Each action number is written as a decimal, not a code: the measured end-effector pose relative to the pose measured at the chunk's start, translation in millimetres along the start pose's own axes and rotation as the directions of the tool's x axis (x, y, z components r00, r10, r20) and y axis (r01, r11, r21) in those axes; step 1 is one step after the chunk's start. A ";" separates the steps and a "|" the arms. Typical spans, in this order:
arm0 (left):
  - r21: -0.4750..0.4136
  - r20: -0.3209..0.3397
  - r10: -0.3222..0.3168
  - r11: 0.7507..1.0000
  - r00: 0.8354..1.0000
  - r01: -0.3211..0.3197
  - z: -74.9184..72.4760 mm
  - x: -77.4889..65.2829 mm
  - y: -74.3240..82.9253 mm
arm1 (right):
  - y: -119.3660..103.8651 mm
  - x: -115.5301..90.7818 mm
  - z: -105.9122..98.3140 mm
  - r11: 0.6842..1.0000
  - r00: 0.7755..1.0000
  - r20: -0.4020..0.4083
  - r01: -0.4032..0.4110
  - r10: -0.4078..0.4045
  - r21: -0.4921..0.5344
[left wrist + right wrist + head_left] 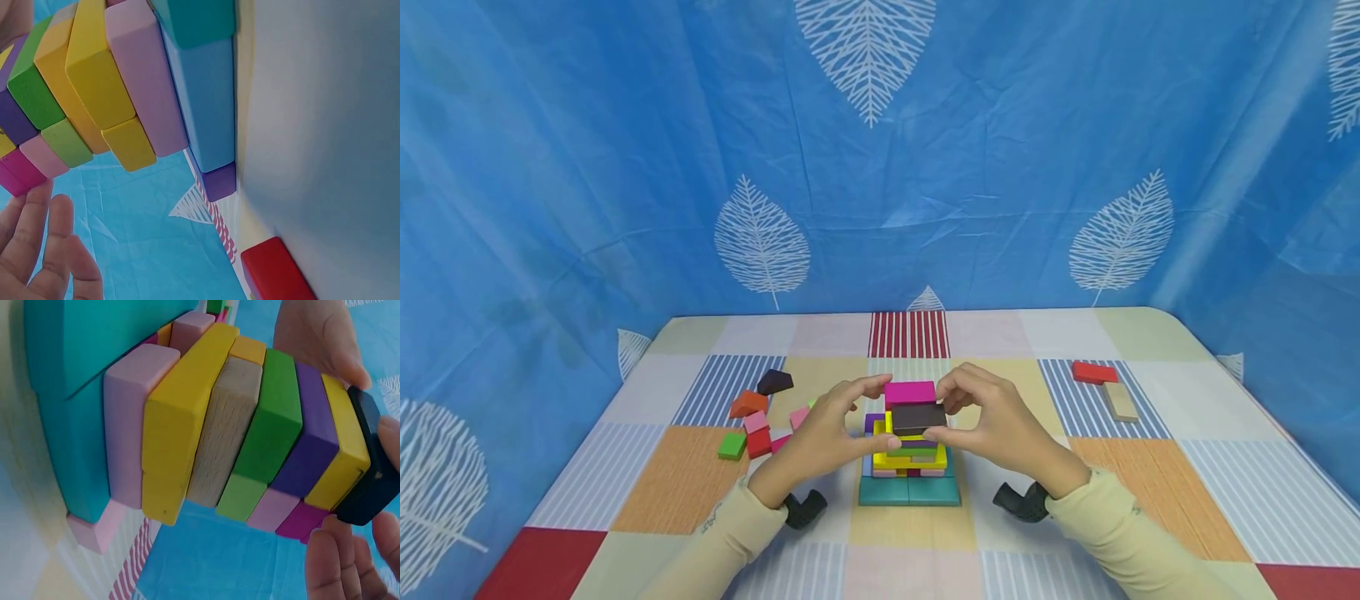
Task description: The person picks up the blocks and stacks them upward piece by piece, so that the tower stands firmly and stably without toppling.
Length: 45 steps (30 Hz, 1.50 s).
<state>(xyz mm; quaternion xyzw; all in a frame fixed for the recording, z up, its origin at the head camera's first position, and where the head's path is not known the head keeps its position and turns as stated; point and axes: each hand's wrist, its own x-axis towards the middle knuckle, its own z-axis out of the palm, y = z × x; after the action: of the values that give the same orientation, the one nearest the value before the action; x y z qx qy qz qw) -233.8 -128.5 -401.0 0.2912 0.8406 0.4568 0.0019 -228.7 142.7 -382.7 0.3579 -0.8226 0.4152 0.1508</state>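
A tower of coloured blocks rises from a teal base. On its top layer lies a dark block, with a magenta block behind it. My right hand pinches the dark block at its right end, thumb in front and fingers behind. From the other side my left hand spans the tower, its thumb near the dark block's left end. In the left wrist view, extended fingers of that hand touch the magenta end.
Left of the tower lie several loose blocks, including a green block, a red block, an orange block and a black block. To the right are a red block and a plain wooden block. A patchwork cloth covers the table.
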 end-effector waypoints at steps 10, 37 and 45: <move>0.008 0.001 -0.003 1.000 1.000 0.003 -1.4 0.5 1.5 | -2.9 3.0 3.3 0.997 0.998 -0.024 -0.061 0.060 -0.057; 0.025 0.000 0.019 1.000 1.000 -0.019 -1.7 -0.6 2.3 | -1.0 4.4 14.1 0.995 0.995 0.019 -0.101 0.102 -0.019; 0.027 -0.037 0.026 0.999 0.999 -0.025 -25.7 0.8 -4.6 | 21.4 1.5 -1.1 0.962 0.970 0.187 -0.190 0.154 0.196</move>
<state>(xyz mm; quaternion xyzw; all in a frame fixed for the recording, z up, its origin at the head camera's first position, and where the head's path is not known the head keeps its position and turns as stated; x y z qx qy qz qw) -243.6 -149.7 -389.4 0.2930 0.8428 0.4509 -0.0237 -245.1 151.4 -393.5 0.3331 -0.8115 0.4801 0.0042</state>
